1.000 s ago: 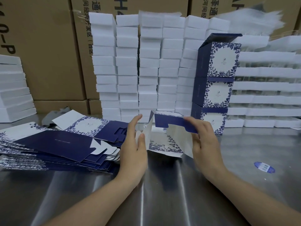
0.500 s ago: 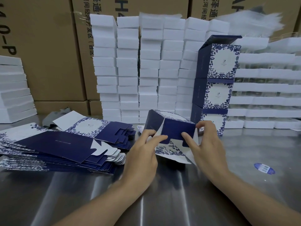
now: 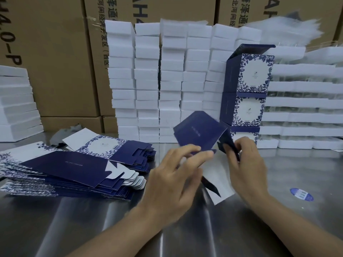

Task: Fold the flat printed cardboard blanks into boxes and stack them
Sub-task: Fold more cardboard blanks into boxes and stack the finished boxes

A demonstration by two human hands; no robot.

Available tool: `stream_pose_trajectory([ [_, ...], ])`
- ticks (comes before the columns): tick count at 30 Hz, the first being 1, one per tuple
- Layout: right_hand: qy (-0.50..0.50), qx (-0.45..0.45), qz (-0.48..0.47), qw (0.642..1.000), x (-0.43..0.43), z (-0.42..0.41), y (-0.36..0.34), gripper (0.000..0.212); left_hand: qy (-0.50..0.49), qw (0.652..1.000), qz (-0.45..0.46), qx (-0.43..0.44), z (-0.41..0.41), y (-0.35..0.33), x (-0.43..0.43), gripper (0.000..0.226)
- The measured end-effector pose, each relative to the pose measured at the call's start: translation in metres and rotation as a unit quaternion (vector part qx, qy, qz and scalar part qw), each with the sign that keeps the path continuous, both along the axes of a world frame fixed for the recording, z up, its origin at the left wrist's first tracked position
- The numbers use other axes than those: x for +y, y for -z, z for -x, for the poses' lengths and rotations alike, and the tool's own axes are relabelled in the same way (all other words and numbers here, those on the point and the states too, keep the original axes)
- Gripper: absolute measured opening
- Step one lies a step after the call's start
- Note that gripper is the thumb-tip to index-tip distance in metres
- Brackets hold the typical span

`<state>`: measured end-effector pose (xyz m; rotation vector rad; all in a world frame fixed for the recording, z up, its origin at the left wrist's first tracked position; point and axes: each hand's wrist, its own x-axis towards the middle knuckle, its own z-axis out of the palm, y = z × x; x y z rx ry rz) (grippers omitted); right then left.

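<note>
At the left a fanned pile of flat blanks [image 3: 70, 169] lies on the steel table [image 3: 306, 164]. Just right of it, the left hand [image 3: 174, 180] pinches the lower edge of a half-folded box [image 3: 199, 133] between thumb and forefinger. The box is held tilted above the table, near the middle. The right hand [image 3: 245, 164] curls its fingers round a dark flap on the box's right side. Behind, a stack of folded boxes [image 3: 246, 93] stands three high, and a blue sticker [image 3: 301, 194] lies at near right.

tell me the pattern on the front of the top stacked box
Top stacked box: white centre, blue leafy border, navy side; head view.
</note>
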<state>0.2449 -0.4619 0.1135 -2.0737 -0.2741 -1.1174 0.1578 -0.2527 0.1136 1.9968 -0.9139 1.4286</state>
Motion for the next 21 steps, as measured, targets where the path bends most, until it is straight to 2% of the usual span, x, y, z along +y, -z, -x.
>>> stream_pose_trajectory([
  [2, -0.02, 0.034, -0.09, 0.995, 0.0, 0.001, -0.002, 0.029, 0.076, 0.99, 0.1, 0.068, 0.003, 0.003, -0.006, 0.048],
  [5, -0.105, 0.093, -0.259, 0.956, 0.008, 0.006, -0.008, 0.033, 0.095, 0.935, 0.28, 0.196, -0.004, 0.01, -0.014, 0.046],
  [6, -0.138, 0.11, -0.311, 0.934, 0.014, 0.008, -0.01, 0.03, 0.069, 0.918, 0.295, 0.257, -0.008, 0.011, -0.013, 0.045],
  [8, -0.203, 0.165, -0.394, 0.881, 0.028, 0.012, -0.01, 0.02, 0.007, 0.883, 0.251, 0.397, -0.012, 0.012, -0.012, 0.055],
  [10, -0.277, 0.247, -0.448, 0.813, 0.044, 0.019, -0.006, 0.017, 0.023, 0.841, 0.223, 0.492, -0.014, 0.014, -0.011, 0.075],
  [12, -0.343, 0.328, -0.453, 0.754, 0.055, 0.028, -0.002, 0.021, 0.101, 0.821, 0.242, 0.507, -0.015, 0.013, -0.015, 0.085],
  [14, -0.392, 0.407, -0.435, 0.701, 0.059, 0.036, -0.001, 0.031, 0.189, 0.791, 0.291, 0.505, -0.016, 0.012, -0.016, 0.074],
  [16, -0.434, 0.465, -0.388, 0.667, 0.059, 0.042, -0.002, 0.035, 0.245, 0.752, 0.311, 0.528, -0.014, 0.008, -0.014, 0.06],
  [19, -0.457, 0.474, -0.343, 0.67, 0.058, 0.045, -0.002, 0.033, 0.261, 0.749, 0.313, 0.523, -0.015, 0.005, -0.01, 0.035],
  [21, -0.458, 0.46, -0.34, 0.681, 0.059, 0.047, -0.002, 0.033, 0.165, 0.781, 0.307, 0.519, -0.02, 0.008, -0.011, 0.037],
])
